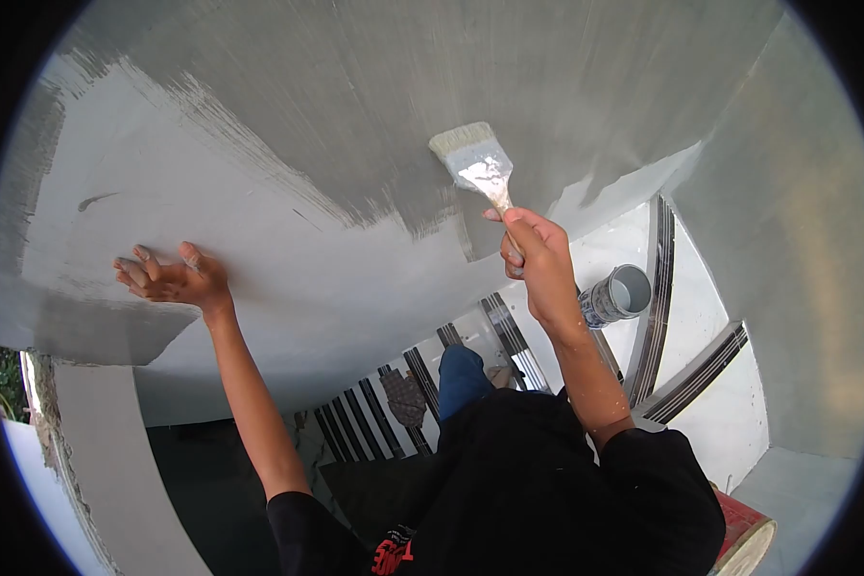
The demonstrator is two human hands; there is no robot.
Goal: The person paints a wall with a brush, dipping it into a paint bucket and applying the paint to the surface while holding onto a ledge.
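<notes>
My right hand is wrapped round the handle of a wide paintbrush. The brush has pale bristles and a paint-smeared metal band, and its bristles overlap the grey coated part of the wall. Lower down, the wall is whitish, with a ragged, streaky border between the two tones. My left hand is by the whitish area at the left, its paint-spotted fingers apart and slightly curled, holding nothing. Below my right hand's side, a small paint bucket stands on a white stair step.
White stairs with dark striped edges curve below me. A brown patterned cloth or mat lies lower down. At the bottom right is a red container. Another grey wall rises at the right, and a rough wall edge shows at the left.
</notes>
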